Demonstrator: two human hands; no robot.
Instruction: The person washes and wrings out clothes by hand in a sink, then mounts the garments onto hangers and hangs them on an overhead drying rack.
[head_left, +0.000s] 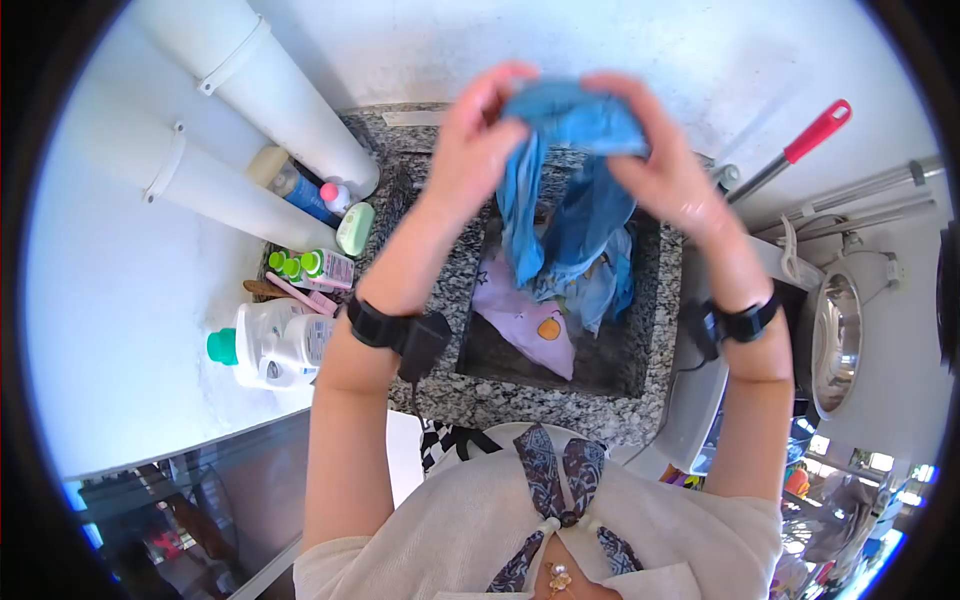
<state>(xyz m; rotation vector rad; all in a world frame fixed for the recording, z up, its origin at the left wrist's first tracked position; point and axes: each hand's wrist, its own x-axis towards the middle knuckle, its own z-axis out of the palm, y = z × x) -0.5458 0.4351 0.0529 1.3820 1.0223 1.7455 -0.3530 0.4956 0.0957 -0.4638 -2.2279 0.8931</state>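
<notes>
A blue cloth (580, 120) hangs from both hands above a dark stone sink (662, 290). My left hand (478, 140) grips its left side, with the fingers closed round the fabric. On the right side my right hand (655, 150) holds the same cloth, thumb below and fingers over the top edge. The lower folds drop into the basin. There lie a lilac cloth (520, 318) with an orange print and a lighter blue printed cloth (595, 290), partly hidden by the held one.
At the left stand a white jug with a green cap (268, 345), several green-capped bottles (328, 268), a green soap bar (355, 230) and white pipes (280, 95). A red-handled stick (818, 132) leans at the right, near a metal bowl (836, 345).
</notes>
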